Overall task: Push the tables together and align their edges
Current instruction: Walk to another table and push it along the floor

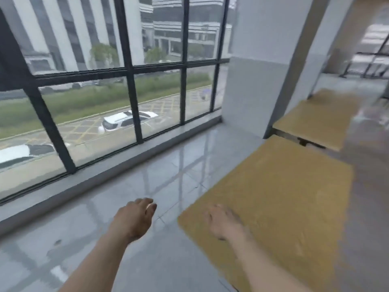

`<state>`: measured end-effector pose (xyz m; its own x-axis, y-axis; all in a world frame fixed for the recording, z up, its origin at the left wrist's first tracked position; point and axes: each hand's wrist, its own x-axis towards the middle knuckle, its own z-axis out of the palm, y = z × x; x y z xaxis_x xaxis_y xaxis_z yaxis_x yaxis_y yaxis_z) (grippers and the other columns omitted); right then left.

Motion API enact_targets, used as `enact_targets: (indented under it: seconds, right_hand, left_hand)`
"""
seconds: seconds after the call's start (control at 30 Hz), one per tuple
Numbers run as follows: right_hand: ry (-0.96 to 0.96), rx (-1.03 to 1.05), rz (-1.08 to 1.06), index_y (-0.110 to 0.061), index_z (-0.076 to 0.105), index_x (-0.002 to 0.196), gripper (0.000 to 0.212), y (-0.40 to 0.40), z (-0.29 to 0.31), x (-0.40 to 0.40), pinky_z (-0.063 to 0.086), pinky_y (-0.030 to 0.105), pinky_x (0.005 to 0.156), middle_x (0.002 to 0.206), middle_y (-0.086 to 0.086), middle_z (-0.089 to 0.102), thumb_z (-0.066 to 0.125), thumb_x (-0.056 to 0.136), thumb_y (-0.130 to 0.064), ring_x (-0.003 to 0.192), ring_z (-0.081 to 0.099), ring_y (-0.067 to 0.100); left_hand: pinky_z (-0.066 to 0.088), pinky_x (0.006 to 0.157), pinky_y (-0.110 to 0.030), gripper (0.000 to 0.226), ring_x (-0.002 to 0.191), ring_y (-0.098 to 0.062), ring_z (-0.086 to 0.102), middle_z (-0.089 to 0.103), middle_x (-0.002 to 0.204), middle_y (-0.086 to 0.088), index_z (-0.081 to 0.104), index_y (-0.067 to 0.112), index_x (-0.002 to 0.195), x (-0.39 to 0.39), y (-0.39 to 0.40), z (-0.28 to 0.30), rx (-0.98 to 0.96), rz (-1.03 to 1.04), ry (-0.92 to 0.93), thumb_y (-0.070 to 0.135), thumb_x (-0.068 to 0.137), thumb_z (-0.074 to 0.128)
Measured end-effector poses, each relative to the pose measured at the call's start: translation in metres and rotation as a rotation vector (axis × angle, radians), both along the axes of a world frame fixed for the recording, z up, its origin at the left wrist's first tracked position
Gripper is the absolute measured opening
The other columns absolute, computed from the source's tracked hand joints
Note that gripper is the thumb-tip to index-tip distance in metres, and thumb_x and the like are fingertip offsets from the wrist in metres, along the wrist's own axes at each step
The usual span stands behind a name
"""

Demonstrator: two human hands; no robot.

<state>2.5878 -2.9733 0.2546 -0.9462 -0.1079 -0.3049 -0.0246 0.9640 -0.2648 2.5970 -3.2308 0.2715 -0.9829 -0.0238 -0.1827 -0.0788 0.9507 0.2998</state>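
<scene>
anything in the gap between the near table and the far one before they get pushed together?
Nothing visible on the floor in the gap between the near table and the far table. Only dark parts under the far table's edge show there. The view is blurred, so small items could be missed.

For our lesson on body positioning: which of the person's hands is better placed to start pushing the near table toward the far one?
The right hand. It is already over the near table, while the left hand hangs over the floor beside it. A gap separates it from the far table.
</scene>
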Motion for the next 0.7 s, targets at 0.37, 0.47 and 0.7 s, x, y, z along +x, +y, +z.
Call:
enact_targets:
  seconds: [0.37,0.47,0.7]
  right_hand:
    - [-0.055,-0.019,-0.607,-0.013,0.054,0.134,0.048,0.178,-0.048,0.042,0.041,0.041,0.103,0.136,0.007,0.053,0.027,0.108,-0.042,0.128,0.048,0.03]
    - [-0.073,-0.025,-0.704,-0.013,0.056,0.13,0.05,0.188,-0.069,0.062,0.042,0.041,0.101,0.13,0.007,0.054,0.025,0.107,-0.046,0.125,0.05,0.03]
    - [-0.064,-0.019,-0.805,-0.013,0.036,0.154,0.058,0.167,-0.144,0.089,0.019,0.039,0.124,0.161,0.008,0.035,0.02,0.108,-0.044,0.151,0.026,0.025]
  left_hand:
    - [0.033,0.11,-0.034,0.047,0.139,-0.016,0.042,0.05,0.149,0.01,0.047,0.031,0.145,-0.102,0.216,-0.05,0.047,-0.633,-0.013,0.047,0.106,0.025]
    - [0.034,0.11,-0.036,0.048,0.14,-0.018,0.041,0.051,0.149,0.007,0.045,0.03,0.146,-0.105,0.244,-0.077,0.064,-0.737,0.0,0.048,0.105,0.027]
    - [0.024,0.122,-0.038,0.061,0.147,-0.019,0.035,0.046,0.155,0.005,0.044,0.024,0.149,-0.096,0.26,-0.167,0.081,-0.907,0.091,0.053,0.103,0.018]
